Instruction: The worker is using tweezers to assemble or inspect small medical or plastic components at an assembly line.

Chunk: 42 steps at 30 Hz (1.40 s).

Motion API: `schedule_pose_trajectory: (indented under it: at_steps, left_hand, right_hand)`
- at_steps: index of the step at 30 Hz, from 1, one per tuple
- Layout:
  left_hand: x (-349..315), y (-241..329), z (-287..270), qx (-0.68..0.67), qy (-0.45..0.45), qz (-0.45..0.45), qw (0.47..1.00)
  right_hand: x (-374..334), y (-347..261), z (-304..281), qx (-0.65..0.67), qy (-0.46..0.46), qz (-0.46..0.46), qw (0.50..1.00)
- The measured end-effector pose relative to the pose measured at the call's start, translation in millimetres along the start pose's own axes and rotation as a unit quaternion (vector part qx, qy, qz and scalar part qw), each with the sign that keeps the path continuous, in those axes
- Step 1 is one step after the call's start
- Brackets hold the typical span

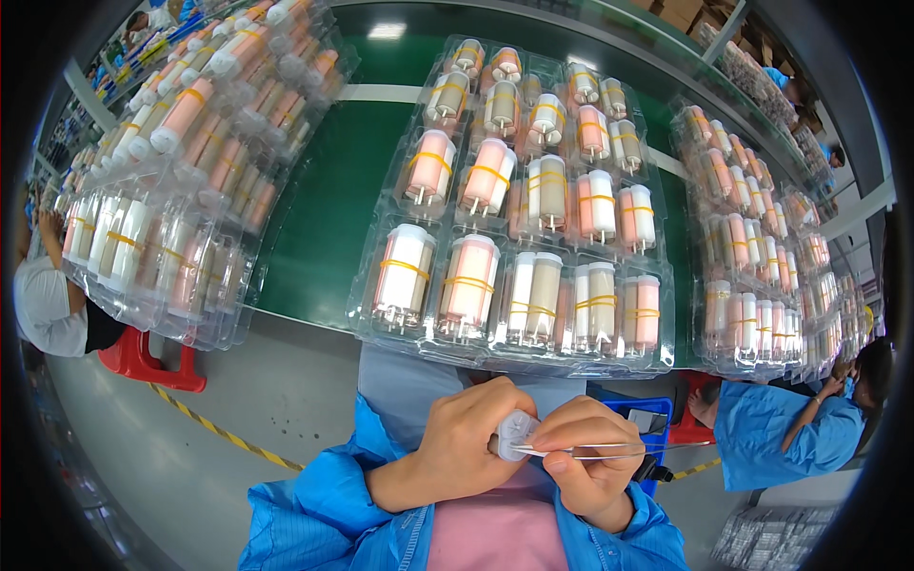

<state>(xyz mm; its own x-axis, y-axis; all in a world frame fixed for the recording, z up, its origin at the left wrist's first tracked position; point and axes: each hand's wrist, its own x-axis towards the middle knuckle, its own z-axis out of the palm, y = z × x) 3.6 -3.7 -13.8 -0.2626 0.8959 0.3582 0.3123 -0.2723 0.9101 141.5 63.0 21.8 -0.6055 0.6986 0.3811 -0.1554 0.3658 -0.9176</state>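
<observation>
Blue sleeves [328,495] angled inward, the left hand [462,438] grips a round, pale grey piece [516,430] as the right hand [590,466] pinches slim, silvery tweezers [668,446] at its face.

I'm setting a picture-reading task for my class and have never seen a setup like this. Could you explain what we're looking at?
There is no machine doing the work here: these are a person's own bare hands. The single picture comes from a wide fisheye camera worn on that person's head, looking down, so straight edges bend near the rim.

On the green table stand clear plastic trays in three groups, filled with white, pink and beige cylinders, many bundled with yellow bands. The left hand holds a small grey-white piece. The right hand holds metal tweezers, their tips at that piece. Other people sit at either side.
</observation>
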Motion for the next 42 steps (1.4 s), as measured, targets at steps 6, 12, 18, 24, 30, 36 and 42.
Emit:
schedule_pose_trajectory:
  at_steps: [6,12,18,24,30,36,42]
  left_hand:
    - [0,-1,-2,0.004,-0.007,0.005,1.000]
    - [-1,-3,-2,0.011,-0.010,0.004,1.000]
    - [1,-1,-4,0.034,-0.018,0.012,0.999]
    - [1,-2,-6,0.064,-0.033,0.029,0.997]
    - [4,0,-7,0.149,-0.034,0.049,0.987]
    - [3,2,-7,0.012,-0.043,0.003,0.999]
    - [2,3,-7,0.001,-0.048,-0.005,0.999]
  right_hand:
    - [1,-1,1,-0.005,-0.002,0.005,1.000]
    - [0,2,1,-0.005,0.002,-0.003,1.000]
    - [4,-2,2,-0.055,-0.021,-0.030,0.998]
    - [7,-5,0,-0.078,-0.050,-0.049,0.995]
    - [10,-11,-2,-0.164,-0.081,-0.067,0.981]
    - [2,-2,-10,-0.014,0.030,-0.023,0.999]
    - [-3,3,-8,0.012,0.043,-0.014,0.999]
